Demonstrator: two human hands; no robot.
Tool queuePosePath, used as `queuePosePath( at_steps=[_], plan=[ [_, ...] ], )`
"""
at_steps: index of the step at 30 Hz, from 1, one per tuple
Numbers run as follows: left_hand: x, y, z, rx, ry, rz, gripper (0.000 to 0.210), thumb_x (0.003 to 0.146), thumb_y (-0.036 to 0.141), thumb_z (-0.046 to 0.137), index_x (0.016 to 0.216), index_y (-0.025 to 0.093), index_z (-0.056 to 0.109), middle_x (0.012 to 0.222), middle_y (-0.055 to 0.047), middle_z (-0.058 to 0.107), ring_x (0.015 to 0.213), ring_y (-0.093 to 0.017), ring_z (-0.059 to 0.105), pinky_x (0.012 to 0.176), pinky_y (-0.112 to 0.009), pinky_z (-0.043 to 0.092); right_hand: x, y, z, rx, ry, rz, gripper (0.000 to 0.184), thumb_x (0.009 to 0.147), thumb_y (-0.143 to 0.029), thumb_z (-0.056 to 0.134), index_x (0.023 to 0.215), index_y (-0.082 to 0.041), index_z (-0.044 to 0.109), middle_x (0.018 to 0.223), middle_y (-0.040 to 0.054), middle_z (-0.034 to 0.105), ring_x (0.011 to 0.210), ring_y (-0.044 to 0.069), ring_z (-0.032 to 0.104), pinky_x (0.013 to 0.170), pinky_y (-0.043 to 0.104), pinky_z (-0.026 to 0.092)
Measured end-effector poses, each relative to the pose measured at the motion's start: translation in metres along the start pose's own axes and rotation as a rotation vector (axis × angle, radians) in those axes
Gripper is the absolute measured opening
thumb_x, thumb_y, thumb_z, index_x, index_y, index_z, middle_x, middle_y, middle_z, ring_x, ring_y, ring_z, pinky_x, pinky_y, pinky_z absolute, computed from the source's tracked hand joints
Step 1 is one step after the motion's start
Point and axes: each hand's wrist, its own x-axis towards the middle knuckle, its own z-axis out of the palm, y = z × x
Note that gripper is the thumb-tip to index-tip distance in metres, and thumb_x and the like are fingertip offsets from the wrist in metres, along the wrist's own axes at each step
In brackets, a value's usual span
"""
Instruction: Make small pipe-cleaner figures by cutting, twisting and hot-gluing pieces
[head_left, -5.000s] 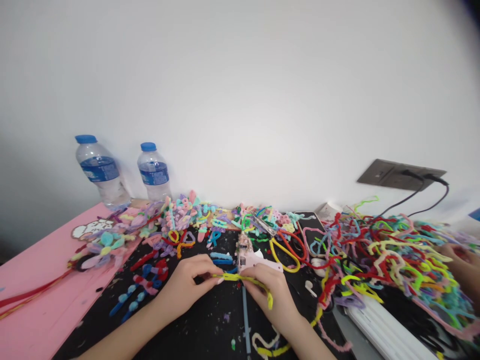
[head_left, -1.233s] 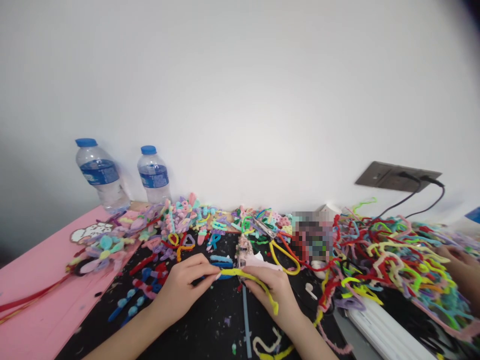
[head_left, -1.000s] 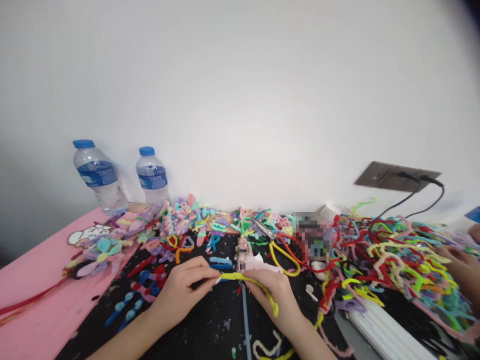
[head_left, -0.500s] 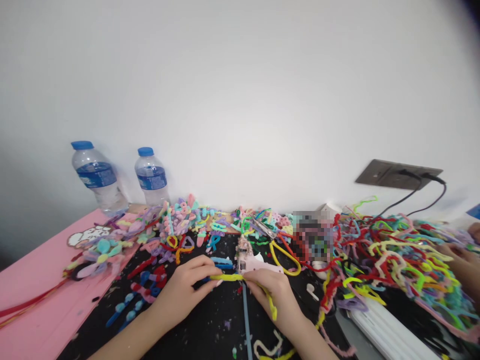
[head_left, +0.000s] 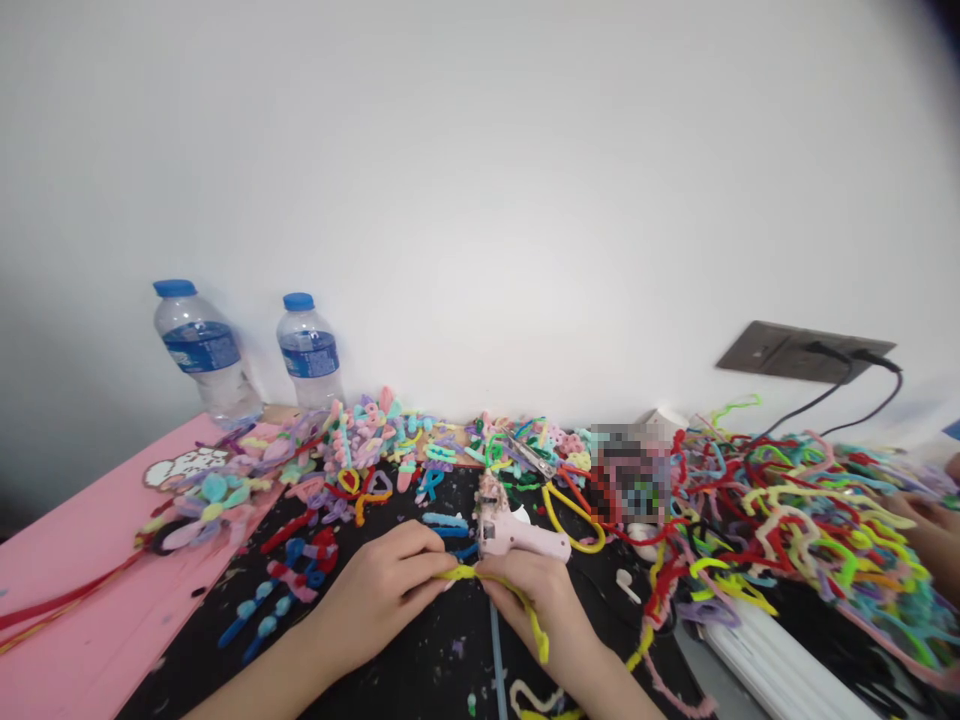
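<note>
A yellow pipe cleaner [head_left: 534, 622] runs between my two hands above the black mat [head_left: 397, 660]. My left hand [head_left: 401, 580] pinches one part of it between thumb and fingers. Close beside it, my right hand [head_left: 536, 595] grips the strand too, and a loose end hangs down over that hand. Just beyond my fingers lies a pale pink glue gun [head_left: 525, 538], with a translucent glue stick [head_left: 496, 650] running toward me. Short blue pipe cleaner pieces [head_left: 445, 522] lie past my left fingertips.
Two water bottles [head_left: 201, 350] [head_left: 309, 352] lean at the wall. Pipe cleaner shapes [head_left: 367, 440] line the back, near metal pliers [head_left: 531, 455]. A large tangle of pipe cleaners [head_left: 817, 530] fills the right, where another person's hand [head_left: 926, 525] shows. A white box-like object [head_left: 780, 660] lies at front right.
My hands have come closer together, so less of the yellow pipe cleaner shows between them. They sit slightly lower, and more of the glue gun is visible. The view has shifted a little.
</note>
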Motion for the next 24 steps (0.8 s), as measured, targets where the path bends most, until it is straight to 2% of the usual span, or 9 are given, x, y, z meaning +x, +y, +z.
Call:
queuePosePath(
  at_steps=[6,17,21,24],
  plan=[
    [-0.0003,0.0013,0.0001,0.018,-0.017,0.019,0.016,0.089,0.017,0.049,0.093,0.02,0.064,0.084,-0.004,0.061,0.078,-0.014,0.054,0.069,-0.024,0.043,-0.0014,-0.0021,0.0018,0.032,-0.013,0.008,0.019,0.088,-0.016,0.047,0.093,-0.019,0.065,0.078,0.0049,0.067,0.069,0.015,0.063,0.063,0.022,0.047],
    [0.0001,0.0007,0.0031,-0.04,0.023,0.007,0.016,0.087,0.016,0.051,0.089,0.02,0.066,0.082,-0.004,0.063,0.079,-0.014,0.056,0.072,-0.025,0.045,-0.0012,-0.0062,0.001,0.037,-0.049,0.047,0.02,0.087,-0.015,0.046,0.092,-0.018,0.065,0.079,0.0051,0.067,0.071,0.014,0.064,0.066,0.021,0.047],
    [-0.0008,-0.002,0.0047,-0.068,0.036,-0.036,0.015,0.085,0.016,0.053,0.09,0.021,0.067,0.085,-0.004,0.063,0.081,-0.015,0.057,0.073,-0.025,0.047,-0.0011,-0.0035,0.0013,0.006,-0.013,0.042,0.019,0.086,-0.015,0.048,0.092,-0.019,0.066,0.078,0.0048,0.068,0.069,0.015,0.064,0.064,0.022,0.048],
    [-0.0013,-0.0078,0.004,-0.09,0.044,-0.109,0.015,0.083,0.018,0.056,0.094,0.022,0.066,0.091,-0.004,0.063,0.084,-0.015,0.059,0.076,-0.024,0.049,-0.0003,0.0015,0.0,-0.022,0.065,0.035,0.019,0.087,-0.016,0.047,0.09,-0.019,0.066,0.077,0.0054,0.068,0.069,0.016,0.064,0.064,0.023,0.049]
  ],
)
